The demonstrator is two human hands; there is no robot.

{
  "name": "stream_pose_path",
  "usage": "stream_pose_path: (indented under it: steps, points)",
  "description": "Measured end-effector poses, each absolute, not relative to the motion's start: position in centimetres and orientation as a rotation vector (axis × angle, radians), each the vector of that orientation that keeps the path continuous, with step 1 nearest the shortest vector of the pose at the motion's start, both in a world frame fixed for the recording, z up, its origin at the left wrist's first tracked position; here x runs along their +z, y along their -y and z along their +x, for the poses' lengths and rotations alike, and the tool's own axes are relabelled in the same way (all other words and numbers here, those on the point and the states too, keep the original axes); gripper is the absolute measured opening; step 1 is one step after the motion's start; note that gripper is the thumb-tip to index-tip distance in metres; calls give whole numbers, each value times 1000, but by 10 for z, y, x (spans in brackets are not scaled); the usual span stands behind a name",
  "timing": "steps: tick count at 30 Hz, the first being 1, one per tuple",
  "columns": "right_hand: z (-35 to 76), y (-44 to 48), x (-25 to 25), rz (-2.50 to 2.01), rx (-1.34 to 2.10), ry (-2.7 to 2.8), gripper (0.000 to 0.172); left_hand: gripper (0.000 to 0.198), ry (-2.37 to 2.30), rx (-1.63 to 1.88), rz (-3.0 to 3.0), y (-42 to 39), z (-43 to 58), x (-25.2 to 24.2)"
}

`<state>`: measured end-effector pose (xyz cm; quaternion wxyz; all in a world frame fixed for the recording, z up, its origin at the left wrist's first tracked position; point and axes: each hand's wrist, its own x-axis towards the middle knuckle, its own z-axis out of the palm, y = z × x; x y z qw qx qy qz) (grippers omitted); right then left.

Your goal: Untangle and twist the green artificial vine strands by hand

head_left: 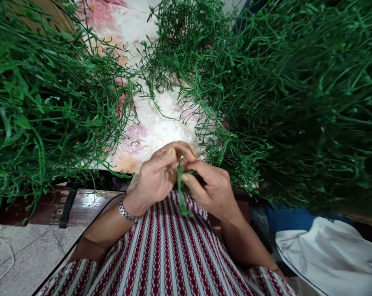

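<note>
My left hand (159,172), with a metal-band watch (126,210) at the wrist, is curled with its fingers closed around the upper part of a green plant sprig (181,191). From the other side, my right hand (212,187) pinches the same sprig between thumb and forefinger. The fingertips of both hands nearly meet above my lap. Below them the leafy end of the sprig hangs down, slightly blurred. Part of its stem is hidden behind the fingers.
A large heap of thin green stems (50,98) lies on the left, a bigger heap (291,94) on the right. Between them shows a flowered tablecloth (164,127). A white cloth (331,255) lies at lower right. A dark cable (71,248) runs by my left arm.
</note>
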<state>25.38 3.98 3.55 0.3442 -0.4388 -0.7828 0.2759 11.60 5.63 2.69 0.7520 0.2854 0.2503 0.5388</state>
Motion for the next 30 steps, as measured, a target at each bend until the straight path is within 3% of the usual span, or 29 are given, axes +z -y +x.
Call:
stream_pose_path:
  steps: [5,12,20,30]
  points:
    - [264,-39,36,-1190,858,1872,7,8,-654,1244,890,-51,116,14]
    - [277,-39,38,-1270,948,1717,11,5,-771,1211,1115,-43,111,10]
    - [285,-45,41,-1061,1227,1812,37,3,-797,1089,1482,-43,104,17]
    - [277,-33,21,-1052,989,1913,12,6,-868,1031,1718,-40,102,20]
